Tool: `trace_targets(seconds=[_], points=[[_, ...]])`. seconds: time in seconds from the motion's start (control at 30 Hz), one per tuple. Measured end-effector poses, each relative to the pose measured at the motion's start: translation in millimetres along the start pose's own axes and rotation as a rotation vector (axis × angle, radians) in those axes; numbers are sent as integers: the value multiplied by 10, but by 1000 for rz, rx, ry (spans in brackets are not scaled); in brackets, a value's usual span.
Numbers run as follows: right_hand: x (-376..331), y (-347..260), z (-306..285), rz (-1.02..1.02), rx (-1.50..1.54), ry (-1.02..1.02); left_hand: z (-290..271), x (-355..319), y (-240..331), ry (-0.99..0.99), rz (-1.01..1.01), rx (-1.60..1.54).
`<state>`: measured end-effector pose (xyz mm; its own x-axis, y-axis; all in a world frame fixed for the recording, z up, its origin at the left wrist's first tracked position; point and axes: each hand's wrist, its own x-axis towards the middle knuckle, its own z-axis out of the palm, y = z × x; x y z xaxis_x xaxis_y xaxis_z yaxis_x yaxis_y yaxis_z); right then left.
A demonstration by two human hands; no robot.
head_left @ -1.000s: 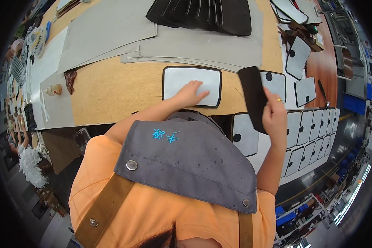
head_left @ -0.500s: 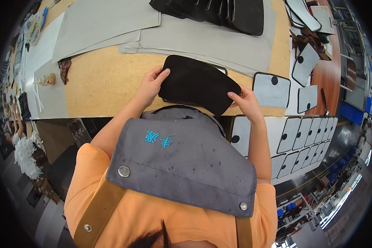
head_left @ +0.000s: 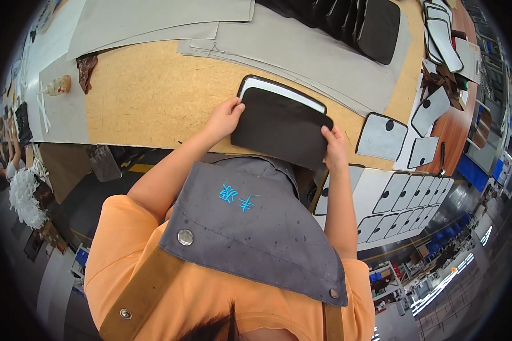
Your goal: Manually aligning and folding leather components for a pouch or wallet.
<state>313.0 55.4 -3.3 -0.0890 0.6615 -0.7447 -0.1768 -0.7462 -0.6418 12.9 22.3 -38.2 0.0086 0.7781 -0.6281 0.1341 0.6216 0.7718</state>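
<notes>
Black panel (head_left: 281, 126) over tan workshop table (head_left: 148, 88)

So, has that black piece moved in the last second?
Yes, leftward: the black piece earlier partly hid the dotted white panel on the tan tabletop; now it is left of that, over another white panel.

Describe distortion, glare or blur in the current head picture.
Head view: the worktable bows, corners go black; head view: strip lights glare white at lower right; head view: the left hand and right hand look fairly sharp, while the black panel shows little surface detail.
</notes>
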Motion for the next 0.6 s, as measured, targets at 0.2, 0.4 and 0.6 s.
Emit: trace_targets(seconds=[0.2,0.4,0.6], points=[[-223,326,298,-103,-186,102,-444,-71,177,-56,-33,195],[-194,78,407,-99,-162,95,-452,49,207,4,79,55],[-198,154,386,-108,15,170,-396,36,302,27,159,-23]])
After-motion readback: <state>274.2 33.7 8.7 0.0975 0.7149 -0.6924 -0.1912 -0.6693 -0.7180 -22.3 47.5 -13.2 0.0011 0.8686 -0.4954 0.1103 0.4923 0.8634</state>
